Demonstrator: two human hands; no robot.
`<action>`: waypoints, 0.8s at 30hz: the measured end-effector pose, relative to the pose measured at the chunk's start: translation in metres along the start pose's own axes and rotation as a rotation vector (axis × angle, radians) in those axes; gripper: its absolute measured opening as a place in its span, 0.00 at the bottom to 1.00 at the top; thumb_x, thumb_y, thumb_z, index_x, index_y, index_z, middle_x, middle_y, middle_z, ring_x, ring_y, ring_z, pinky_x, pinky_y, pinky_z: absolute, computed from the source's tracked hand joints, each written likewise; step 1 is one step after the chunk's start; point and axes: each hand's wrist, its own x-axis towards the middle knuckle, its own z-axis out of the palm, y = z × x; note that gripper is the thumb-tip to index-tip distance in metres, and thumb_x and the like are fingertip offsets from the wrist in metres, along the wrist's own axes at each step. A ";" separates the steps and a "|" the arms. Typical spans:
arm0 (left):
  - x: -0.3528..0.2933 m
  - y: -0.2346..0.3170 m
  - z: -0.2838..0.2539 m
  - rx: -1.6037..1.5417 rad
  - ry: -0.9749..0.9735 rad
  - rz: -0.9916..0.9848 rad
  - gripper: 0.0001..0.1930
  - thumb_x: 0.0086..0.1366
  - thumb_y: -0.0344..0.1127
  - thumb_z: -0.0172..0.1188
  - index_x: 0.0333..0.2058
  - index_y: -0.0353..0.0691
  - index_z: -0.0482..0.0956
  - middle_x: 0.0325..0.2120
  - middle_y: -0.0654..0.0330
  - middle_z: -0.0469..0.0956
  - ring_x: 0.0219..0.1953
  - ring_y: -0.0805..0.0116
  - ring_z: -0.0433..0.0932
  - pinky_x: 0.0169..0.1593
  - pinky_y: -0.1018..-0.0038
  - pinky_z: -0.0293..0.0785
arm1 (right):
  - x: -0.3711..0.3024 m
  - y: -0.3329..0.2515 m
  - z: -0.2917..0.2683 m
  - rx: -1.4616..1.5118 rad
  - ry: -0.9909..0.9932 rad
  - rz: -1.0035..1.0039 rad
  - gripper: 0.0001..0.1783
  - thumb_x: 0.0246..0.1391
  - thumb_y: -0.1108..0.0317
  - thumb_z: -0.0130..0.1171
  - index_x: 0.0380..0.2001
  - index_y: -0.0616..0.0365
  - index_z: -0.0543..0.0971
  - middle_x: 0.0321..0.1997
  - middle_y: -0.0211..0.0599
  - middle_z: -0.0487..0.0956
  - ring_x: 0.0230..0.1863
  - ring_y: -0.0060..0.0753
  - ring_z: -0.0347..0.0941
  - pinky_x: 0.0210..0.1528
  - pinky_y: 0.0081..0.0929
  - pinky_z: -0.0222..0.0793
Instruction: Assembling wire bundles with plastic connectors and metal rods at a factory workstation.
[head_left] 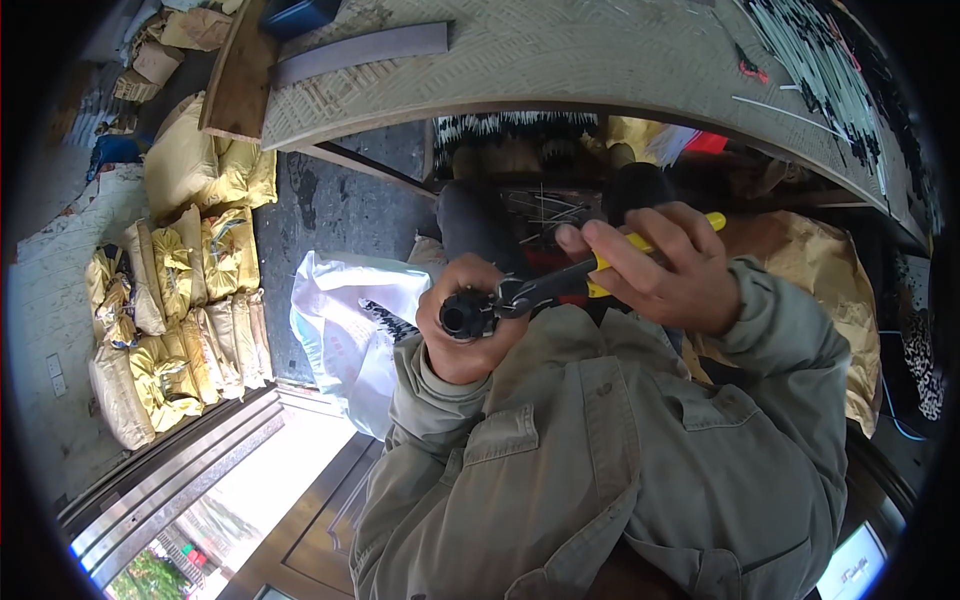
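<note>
My left hand [470,345] is closed around a black part with a round, hollow end [463,316]. Most of that part is hidden in the fist. Yellow-handled pliers [608,262] are in my right hand [670,268], its fingers curled over the handles. The dark jaws of the pliers meet the side of the black part, just above my left thumb side; whether they bite on it I cannot tell. Below and left of my left hand lies an open white woven sack [345,325], with black-and-white pieces [388,320] showing at its mouth.
A patterned worktable [560,65] spans the far side, with a curved grey strip [365,52] and many thin pale rods with black ends [815,75]. Filled sacks [185,330] are stacked at left. A brown paper sack [815,290] stands at right. Thin rods [545,212] lie under the table.
</note>
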 end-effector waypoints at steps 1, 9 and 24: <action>-0.001 0.001 0.000 -0.014 -0.006 -0.003 0.12 0.41 0.19 0.62 0.26 0.35 0.70 0.22 0.62 0.72 0.23 0.79 0.69 0.28 0.83 0.63 | 0.003 0.004 -0.009 0.051 -0.070 -0.052 0.16 0.42 0.64 0.62 0.37 0.53 0.74 0.48 0.25 0.67 0.44 0.33 0.67 0.44 0.35 0.65; 0.003 0.025 -0.005 -0.005 -0.204 -0.192 0.28 0.36 0.27 0.74 0.37 0.30 0.71 0.28 0.54 0.76 0.32 0.70 0.75 0.36 0.77 0.70 | 0.022 0.063 -0.012 1.820 -1.594 0.494 0.18 0.59 0.54 0.44 0.31 0.60 0.68 0.31 0.40 0.76 0.22 0.33 0.75 0.23 0.24 0.72; 0.014 0.016 -0.009 -0.215 -0.415 -0.081 0.30 0.32 0.36 0.76 0.37 0.30 0.75 0.31 0.54 0.77 0.30 0.67 0.73 0.35 0.74 0.66 | -0.001 0.043 -0.035 0.912 -0.641 0.054 0.28 0.50 0.64 0.59 0.50 0.66 0.61 0.38 0.40 0.76 0.33 0.30 0.76 0.30 0.27 0.73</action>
